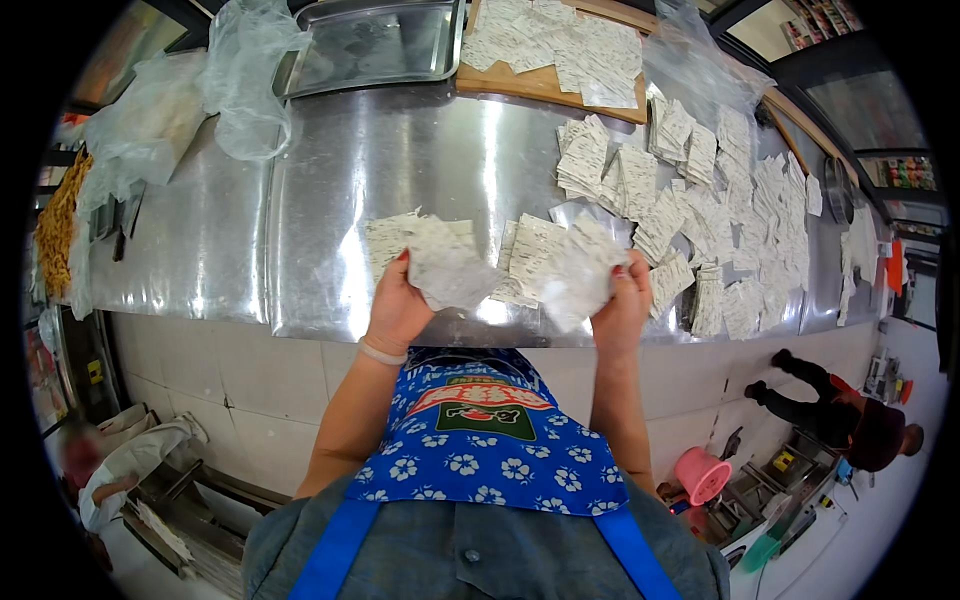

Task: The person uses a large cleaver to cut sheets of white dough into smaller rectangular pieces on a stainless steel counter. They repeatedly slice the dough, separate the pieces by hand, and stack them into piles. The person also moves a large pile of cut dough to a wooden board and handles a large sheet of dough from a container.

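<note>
Both my hands are above the front part of a steel worktop point(405, 165). My left hand point(397, 304) grips a thin off-white food sheet point(454, 270) by its left side, thumb on top. In my right hand point(624, 307) is another pale sheet point(576, 281), pinched at its right edge and blurred. Beneath the left one, a speckled sheet point(386, 232) lies on the steel, partly covered. A small stack of speckled sheets point(534, 244) sits between the hands. To the right, many similar stacks point(660, 225) spread over the worktop.
At the back stand a steel tray point(375, 45) and a wooden board point(517, 82) bearing more sheets. Clear plastic bags point(247, 82) lie back left, near a knife point(124, 232). A person in dark clothes point(840, 416) is at right, another in white point(135, 465) at left. A pink bucket point(703, 476) stands behind.
</note>
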Demonstrator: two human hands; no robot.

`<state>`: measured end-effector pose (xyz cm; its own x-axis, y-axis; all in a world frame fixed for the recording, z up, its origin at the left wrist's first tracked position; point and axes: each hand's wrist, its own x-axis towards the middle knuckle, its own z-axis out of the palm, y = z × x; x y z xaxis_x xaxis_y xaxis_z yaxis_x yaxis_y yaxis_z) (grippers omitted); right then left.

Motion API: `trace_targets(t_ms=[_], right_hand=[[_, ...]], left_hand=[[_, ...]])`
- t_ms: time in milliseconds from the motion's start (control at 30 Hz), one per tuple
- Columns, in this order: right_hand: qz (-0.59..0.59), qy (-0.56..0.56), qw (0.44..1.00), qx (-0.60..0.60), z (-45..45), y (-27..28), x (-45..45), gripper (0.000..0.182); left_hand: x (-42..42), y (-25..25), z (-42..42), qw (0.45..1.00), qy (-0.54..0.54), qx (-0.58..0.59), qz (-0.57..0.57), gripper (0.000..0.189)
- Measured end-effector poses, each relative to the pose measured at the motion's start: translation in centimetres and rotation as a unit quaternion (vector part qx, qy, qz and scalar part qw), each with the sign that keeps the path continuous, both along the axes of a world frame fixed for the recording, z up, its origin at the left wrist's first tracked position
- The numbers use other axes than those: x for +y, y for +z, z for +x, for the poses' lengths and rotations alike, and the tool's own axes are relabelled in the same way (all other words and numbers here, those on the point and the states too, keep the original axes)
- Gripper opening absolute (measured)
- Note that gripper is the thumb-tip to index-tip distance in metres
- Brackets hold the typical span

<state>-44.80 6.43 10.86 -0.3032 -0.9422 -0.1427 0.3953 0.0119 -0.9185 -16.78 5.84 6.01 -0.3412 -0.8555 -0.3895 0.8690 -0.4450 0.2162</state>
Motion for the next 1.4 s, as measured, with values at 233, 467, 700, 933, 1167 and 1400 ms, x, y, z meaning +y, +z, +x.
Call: trace_targets(t_ms=[233,467,700,933,1167,1400], right_hand=[[0.163,0.166,0.962,0.142,-1.8,-1.8,-1.8,0.018],[-0.027,0.146,0.663,0.734,5.0,-7.9,-1.3,0.017],[0.188,0.13,0.866,0.444,0.1,-8.8,-2.8,0.014],[0.022,0.163,0.643,0.748,0.6,-9.6,-7.7,0.015],[0.069,0.165,0.817,0.548,-1.7,-4.4,-6.9,0.009],[-0.225,0.105,0.743,0.622,-0.8,2.1,-4.0,0.015]], left_hand=[[-0.3,0.5,0.7,0.988,-0.011,-0.156,0.006,0.047],[0.5,-1.6,-0.8,0.94,0.005,-0.34,0.024,0.047],[0.7,-2.0,0.4,0.928,0.017,-0.372,0.011,0.046],[0.3,0.1,-1.5,0.918,-0.215,-0.333,-0.005,0.038],[1.2,-5.3,-7.0,0.802,-0.298,-0.451,-0.254,0.04],[1.9,-6.1,-5.7,0.828,-0.275,-0.477,-0.106,0.036]])
